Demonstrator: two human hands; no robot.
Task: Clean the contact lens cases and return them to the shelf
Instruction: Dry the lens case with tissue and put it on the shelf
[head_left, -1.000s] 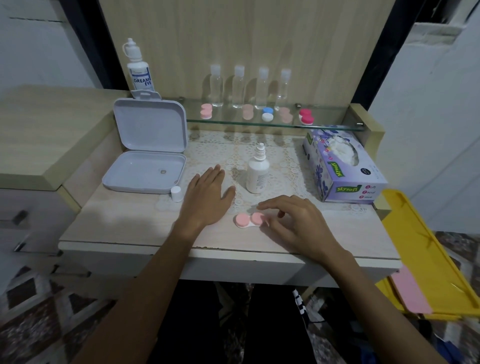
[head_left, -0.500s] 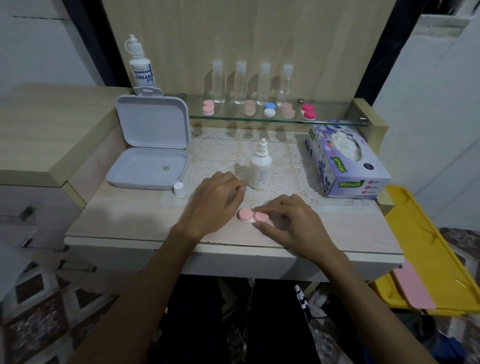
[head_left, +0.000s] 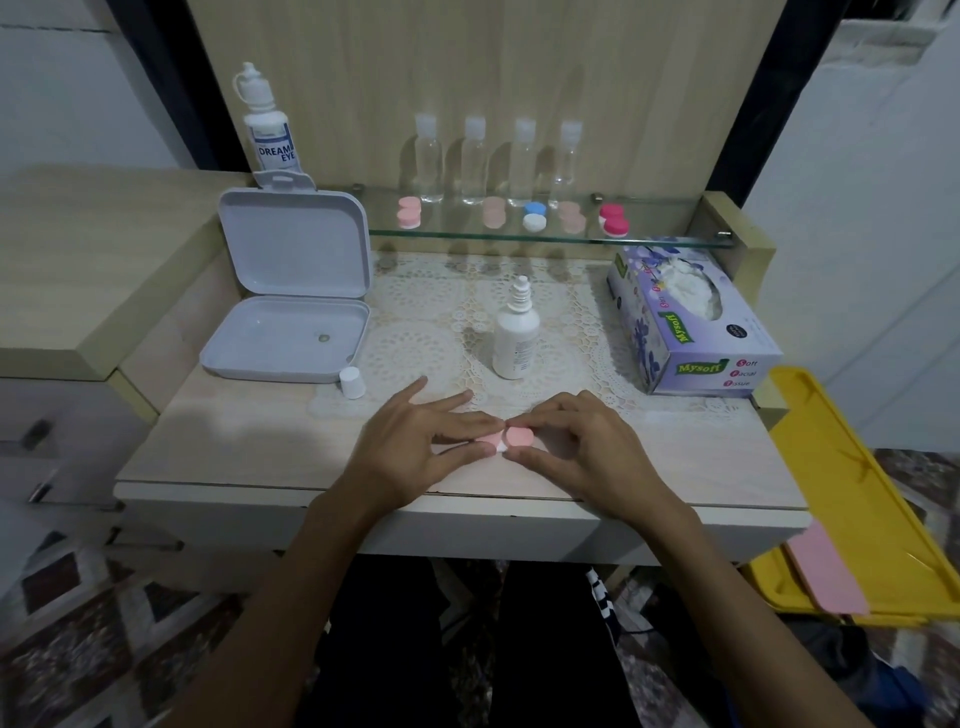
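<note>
A pink contact lens case (head_left: 511, 439) with two round caps lies on the table near the front edge. My left hand (head_left: 415, 447) pinches its left cap between thumb and fingers, partly hiding that cap. My right hand (head_left: 582, 447) grips the right cap from the other side. Several more lens cases sit on the glass shelf (head_left: 665, 236) at the back: a pink one (head_left: 409, 212), two pale ones, a blue and white one (head_left: 534, 216) and a red one (head_left: 614, 219).
An uncapped white solution bottle (head_left: 516, 338) stands just behind my hands, its cap (head_left: 351, 382) lying to the left. An open white box (head_left: 291, 301) sits at the left, a tissue box (head_left: 685, 322) at the right. A yellow tray (head_left: 852, 499) leans off the table's right.
My left hand slid right from resting flat on the table and closed on the case's left cap. My right hand kept its hold on the case.
</note>
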